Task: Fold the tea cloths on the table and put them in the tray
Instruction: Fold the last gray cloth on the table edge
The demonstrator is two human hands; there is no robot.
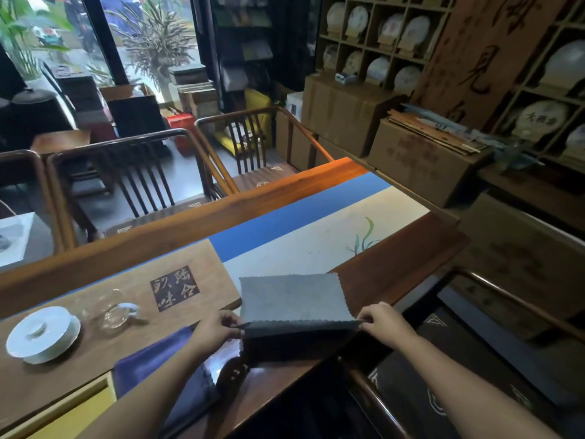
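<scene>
A grey tea cloth (294, 297) with scalloped edges is held up above the near part of the wooden table (395, 267), its far half spread flat and its near half hanging down in shadow. My left hand (218, 327) pinches the cloth's near left corner. My right hand (381, 321) pinches its near right corner. A purple cloth (148, 362) lies on the table under my left forearm. A yellow tray (72, 416) with a pale wooden rim shows at the bottom left.
A white lidded cup (42, 334) and a glass pitcher (110, 312) stand on a wooden tea board (190, 267) at left. A blue and cream runner (316, 229) crosses the table. Wooden chairs (133, 172) stand beyond the far edge, cardboard boxes (421, 163) to the right.
</scene>
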